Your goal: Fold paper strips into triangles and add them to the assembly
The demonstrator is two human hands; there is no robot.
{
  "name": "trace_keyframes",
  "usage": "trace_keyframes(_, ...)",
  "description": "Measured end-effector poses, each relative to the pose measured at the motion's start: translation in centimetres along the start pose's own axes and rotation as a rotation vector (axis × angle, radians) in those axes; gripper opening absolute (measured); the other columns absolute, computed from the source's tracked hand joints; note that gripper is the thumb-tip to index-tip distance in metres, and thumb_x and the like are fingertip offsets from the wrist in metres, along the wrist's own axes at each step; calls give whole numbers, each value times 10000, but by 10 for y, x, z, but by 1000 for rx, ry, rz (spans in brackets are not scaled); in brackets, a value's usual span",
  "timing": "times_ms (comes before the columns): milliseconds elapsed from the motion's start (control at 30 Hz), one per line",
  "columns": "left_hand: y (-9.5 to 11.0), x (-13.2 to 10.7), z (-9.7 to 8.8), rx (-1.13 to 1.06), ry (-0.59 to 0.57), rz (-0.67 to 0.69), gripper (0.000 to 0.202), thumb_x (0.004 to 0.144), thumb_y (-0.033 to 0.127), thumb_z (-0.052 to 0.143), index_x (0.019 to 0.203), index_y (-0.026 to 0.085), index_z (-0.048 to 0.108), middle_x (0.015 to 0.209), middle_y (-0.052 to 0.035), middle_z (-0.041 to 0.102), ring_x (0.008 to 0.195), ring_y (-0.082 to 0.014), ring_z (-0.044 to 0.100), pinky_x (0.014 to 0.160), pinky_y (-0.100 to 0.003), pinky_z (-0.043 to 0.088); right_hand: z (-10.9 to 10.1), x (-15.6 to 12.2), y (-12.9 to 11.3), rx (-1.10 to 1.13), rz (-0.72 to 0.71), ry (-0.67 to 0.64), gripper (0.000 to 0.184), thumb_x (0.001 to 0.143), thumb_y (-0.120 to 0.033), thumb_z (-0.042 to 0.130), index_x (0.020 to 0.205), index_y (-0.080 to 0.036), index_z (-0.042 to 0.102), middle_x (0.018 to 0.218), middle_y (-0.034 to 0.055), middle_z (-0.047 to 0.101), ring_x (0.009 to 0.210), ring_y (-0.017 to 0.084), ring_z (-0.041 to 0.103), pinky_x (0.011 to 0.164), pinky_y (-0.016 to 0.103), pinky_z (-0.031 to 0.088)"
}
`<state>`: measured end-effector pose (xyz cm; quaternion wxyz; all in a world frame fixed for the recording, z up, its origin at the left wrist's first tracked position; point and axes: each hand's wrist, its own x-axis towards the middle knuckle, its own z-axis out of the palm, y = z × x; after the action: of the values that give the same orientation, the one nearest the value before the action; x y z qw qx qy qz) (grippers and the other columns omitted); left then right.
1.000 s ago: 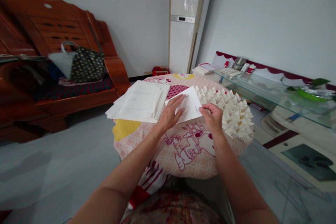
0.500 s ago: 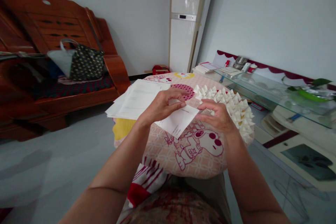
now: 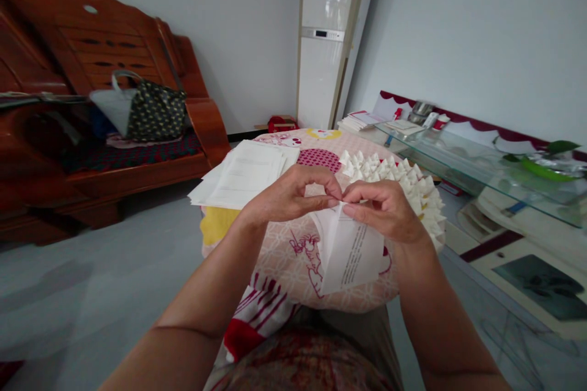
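Looks into a room with pale walls (image 3: 440, 24) and a grey floor (image 3: 137, 281). Has a carved wooden settee (image 3: 114, 49) well out past the left fingers (image 3: 321, 176), bearing a black patterned bag (image 3: 158, 111) and, right against it, a pale grey bag (image 3: 112, 110). Has a tall white appliance (image 3: 321, 79) far beyond them, near the corner, and a glass-topped cabinet (image 3: 477, 174) out past the right fingers (image 3: 364, 189), with a pile of booklets (image 3: 362, 119), a red-and-white cup (image 3: 441, 122) and a bright green dish (image 3: 548, 168) on top.

Reaches over a round counter (image 3: 277, 281) draped in pinkish cloth (image 3: 282, 244), just below the fingers. Pinches a creased printed sheet (image 3: 355, 250) at its upper corner from both sides, pressing thumb to forefinger narrowly, with hardly a gap between left tips and right. Lets it hang toward the near edge of the counter, with dark lines of text on the right-hand face and a crease running down from the pinch. Cannot tell contact from near-contact at its lower edge.

Has a stack of loose white paper (image 3: 250, 174) beyond and left of the left fingers, spread unevenly, and close-packed rows of pointed folded-paper pieces (image 3: 415, 186) beyond and right of the right fingers. Shows red-and-white striped fabric (image 3: 261, 311) below the fingers, beside the counter's near edge.
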<state>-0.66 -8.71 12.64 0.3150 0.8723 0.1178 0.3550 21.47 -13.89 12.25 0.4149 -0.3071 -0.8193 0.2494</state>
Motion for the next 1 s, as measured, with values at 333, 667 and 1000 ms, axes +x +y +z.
trace_keyframes(333,-3,0,12,-80,1,54,140,935,284,663,901,148,668,854,-43,691,801,-131,614,766,-252,482,3,-5,-2,215,136,22,173,840,-276,705,712,-161,692,642,-10,618,564,100,521,506,228,376)
trace_keyframes(667,15,0,15,-88,-10,49,137,932,267,655,855,153,646,796,-26,663,755,-119,587,717,-239,470,1,-11,-7,297,139,26,187,834,-292,733,703,-164,694,621,-18,594,562,102,497,509,236,352)
trace_keyframes(1000,9,-3,24,-282,27,-89,180,885,300,699,810,141,660,754,-18,638,705,-108,562,653,-228,454,6,-15,-5,344,196,52,173,814,-314,751,723,-168,727,633,-7,621,568,114,513,519,248,373)
